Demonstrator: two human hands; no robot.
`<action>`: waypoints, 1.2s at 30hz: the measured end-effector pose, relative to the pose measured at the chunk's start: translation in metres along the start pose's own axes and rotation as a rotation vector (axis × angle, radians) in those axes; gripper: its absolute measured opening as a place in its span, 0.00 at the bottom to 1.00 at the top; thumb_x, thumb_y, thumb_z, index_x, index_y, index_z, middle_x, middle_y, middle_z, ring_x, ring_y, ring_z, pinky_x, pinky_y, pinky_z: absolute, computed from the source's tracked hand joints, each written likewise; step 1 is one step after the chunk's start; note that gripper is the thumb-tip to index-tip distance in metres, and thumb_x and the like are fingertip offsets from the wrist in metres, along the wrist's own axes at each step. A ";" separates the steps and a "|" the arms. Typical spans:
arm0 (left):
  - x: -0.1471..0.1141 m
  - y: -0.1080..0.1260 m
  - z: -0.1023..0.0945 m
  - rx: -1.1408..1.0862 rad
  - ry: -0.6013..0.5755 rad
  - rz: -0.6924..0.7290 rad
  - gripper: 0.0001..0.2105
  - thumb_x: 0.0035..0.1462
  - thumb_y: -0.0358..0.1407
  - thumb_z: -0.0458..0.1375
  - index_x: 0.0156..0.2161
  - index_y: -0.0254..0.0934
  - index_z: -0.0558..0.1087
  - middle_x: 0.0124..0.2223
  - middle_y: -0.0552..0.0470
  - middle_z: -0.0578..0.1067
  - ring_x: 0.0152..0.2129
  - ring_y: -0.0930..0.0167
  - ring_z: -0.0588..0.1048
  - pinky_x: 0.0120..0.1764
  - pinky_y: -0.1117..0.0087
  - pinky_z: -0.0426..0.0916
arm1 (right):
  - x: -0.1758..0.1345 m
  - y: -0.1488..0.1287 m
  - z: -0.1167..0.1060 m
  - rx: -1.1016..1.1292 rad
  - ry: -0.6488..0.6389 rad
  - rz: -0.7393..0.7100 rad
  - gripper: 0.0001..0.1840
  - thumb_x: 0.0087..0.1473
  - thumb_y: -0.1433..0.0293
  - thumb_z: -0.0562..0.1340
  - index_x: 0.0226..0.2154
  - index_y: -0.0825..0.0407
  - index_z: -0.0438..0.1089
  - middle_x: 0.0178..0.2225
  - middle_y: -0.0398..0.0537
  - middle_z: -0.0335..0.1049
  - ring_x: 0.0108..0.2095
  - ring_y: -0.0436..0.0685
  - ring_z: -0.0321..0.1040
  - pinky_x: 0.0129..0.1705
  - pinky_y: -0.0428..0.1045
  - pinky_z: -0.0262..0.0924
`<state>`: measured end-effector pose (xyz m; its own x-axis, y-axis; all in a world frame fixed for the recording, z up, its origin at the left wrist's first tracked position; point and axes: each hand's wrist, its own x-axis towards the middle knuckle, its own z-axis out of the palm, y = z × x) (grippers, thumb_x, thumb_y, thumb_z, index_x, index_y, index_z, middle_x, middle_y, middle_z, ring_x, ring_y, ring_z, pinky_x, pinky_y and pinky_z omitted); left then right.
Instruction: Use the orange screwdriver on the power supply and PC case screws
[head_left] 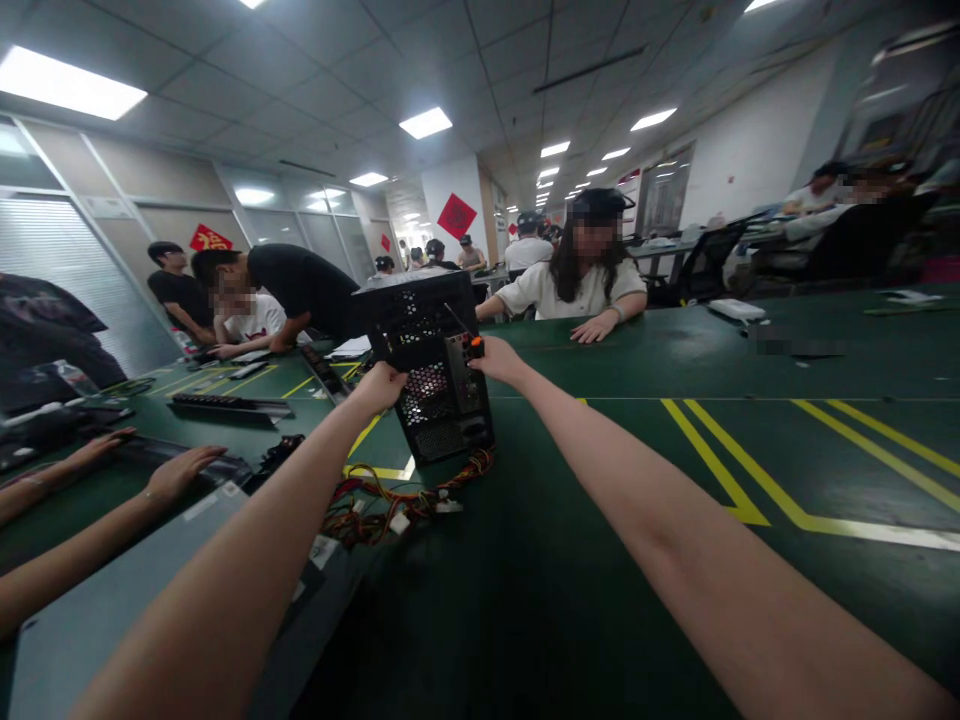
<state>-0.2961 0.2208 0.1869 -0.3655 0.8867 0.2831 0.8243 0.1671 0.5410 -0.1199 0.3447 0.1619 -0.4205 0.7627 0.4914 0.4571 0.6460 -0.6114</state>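
A black computer case [431, 440] stands upright on the green table, its perforated back panel and metal slot covers facing me. At the case's left edge, my left hand [381, 387] is closed, with its fingertips against the back panel. My right hand [496, 362] is closed at the right side of the case, around what looks like a screwdriver [477, 346] with an orange handle part and a thin shaft slanting up to the left. Loose coloured cables [394, 510] with white connectors lie at the foot of the case.
A grey metal panel [142, 600] lies at lower left, with another person's hands [176, 475] beside it. Black metal parts [229, 408] rest further back. Opposite sits a person in white [596, 290], one hand on the table. Yellow tape [720, 460] marks the right side.
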 end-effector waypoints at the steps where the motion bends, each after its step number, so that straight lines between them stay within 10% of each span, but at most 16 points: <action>1: -0.001 0.008 0.009 0.034 -0.005 0.034 0.10 0.46 0.35 0.51 0.18 0.34 0.63 0.16 0.54 0.61 0.23 0.69 0.68 0.26 0.72 0.59 | -0.002 0.007 -0.010 0.007 0.003 -0.001 0.14 0.35 0.76 0.63 0.30 0.53 0.68 0.34 0.46 0.71 0.40 0.59 0.65 0.41 0.49 0.55; 9: -0.041 0.055 0.073 0.095 -0.049 0.344 0.15 0.48 0.38 0.50 0.41 0.33 0.65 0.42 0.42 0.67 0.44 0.64 0.63 0.44 0.63 0.58 | -0.057 0.061 -0.106 0.018 0.094 0.079 0.13 0.31 0.77 0.65 0.26 0.55 0.68 0.29 0.46 0.71 0.36 0.58 0.65 0.39 0.50 0.56; 15: -0.122 0.009 0.097 0.521 -0.584 0.381 0.28 0.37 0.38 0.59 0.49 0.46 0.63 0.50 0.41 0.61 0.48 0.53 0.61 0.45 0.50 0.53 | -0.111 0.076 -0.162 0.036 0.154 0.162 0.17 0.28 0.74 0.67 0.27 0.57 0.67 0.22 0.44 0.67 0.27 0.55 0.64 0.32 0.49 0.57; 24: -0.107 -0.041 0.119 0.827 -0.425 0.292 0.26 0.53 0.30 0.41 0.57 0.48 0.48 0.44 0.41 0.67 0.38 0.61 0.69 0.38 0.57 0.60 | -0.197 0.041 -0.198 0.116 0.082 0.248 0.22 0.33 0.68 0.65 0.36 0.56 0.64 0.20 0.40 0.64 0.14 0.44 0.54 0.16 0.43 0.50; 36: -0.093 -0.069 0.126 0.838 -0.189 0.283 0.15 0.53 0.35 0.45 0.42 0.35 0.69 0.44 0.37 0.68 0.43 0.58 0.66 0.40 0.56 0.58 | -0.303 -0.020 -0.240 0.052 -0.004 0.261 0.19 0.37 0.68 0.64 0.36 0.53 0.66 0.32 0.45 0.69 0.31 0.52 0.65 0.31 0.47 0.60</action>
<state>-0.2649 0.1806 0.0234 -0.0850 0.9861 0.1430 0.9444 0.1254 -0.3038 0.1863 0.1081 0.1742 -0.2971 0.9029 0.3106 0.5098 0.4251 -0.7479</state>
